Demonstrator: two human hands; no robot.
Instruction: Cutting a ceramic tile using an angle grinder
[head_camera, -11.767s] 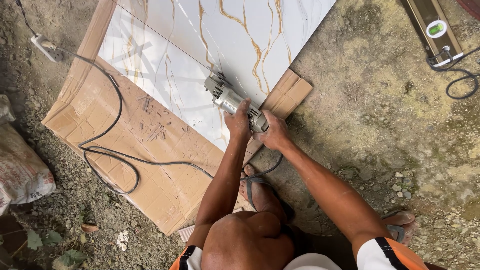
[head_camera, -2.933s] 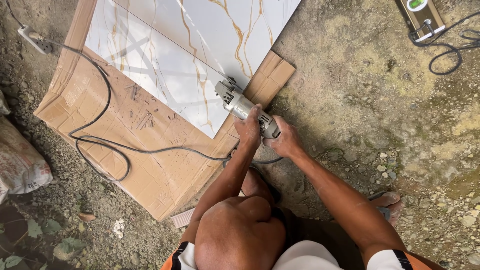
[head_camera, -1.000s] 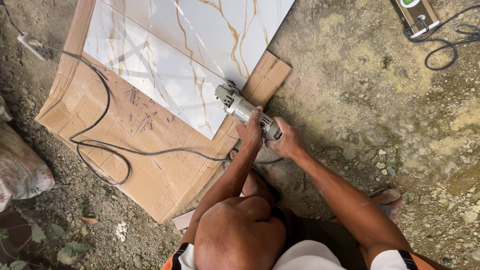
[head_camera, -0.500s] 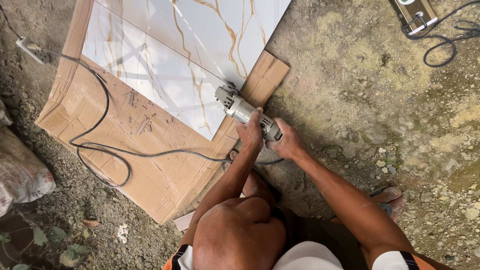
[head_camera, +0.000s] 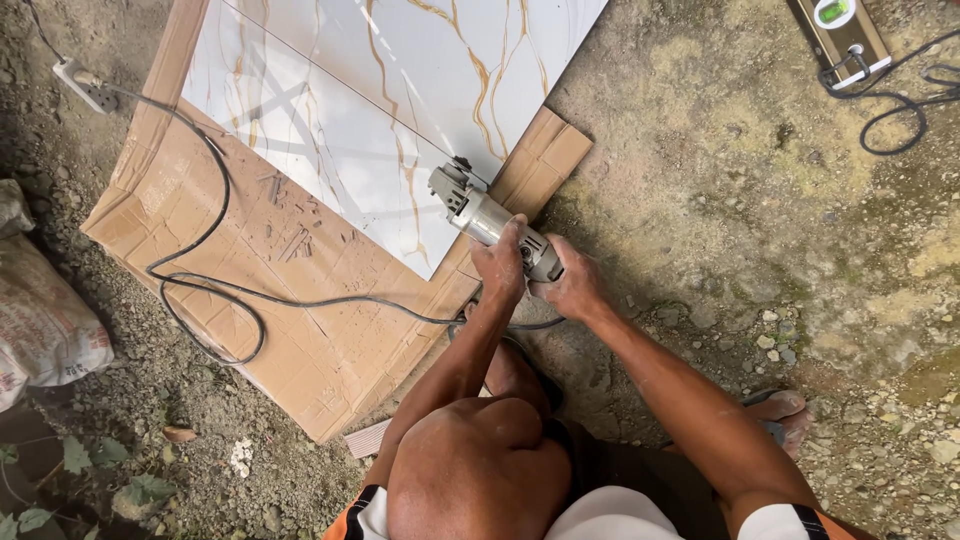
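Silver-bodied angle grinder (head_camera: 487, 217) sits gripped by both hands: left hand (head_camera: 499, 265) wrapped over its barrel, right hand (head_camera: 570, 288) closed on the rear. Its head meets the white gold-veined marble tile (head_camera: 380, 110) just beyond the knuckles, over flattened brown cardboard (head_camera: 290, 280). A black cord (head_camera: 215, 290) loops left of the wrists.

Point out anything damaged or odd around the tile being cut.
The cardboard sheet under the marble-pattern tile is scored with cut marks and torn at its edges. The grinder's black cord loops loosely across it, near the angle grinder.
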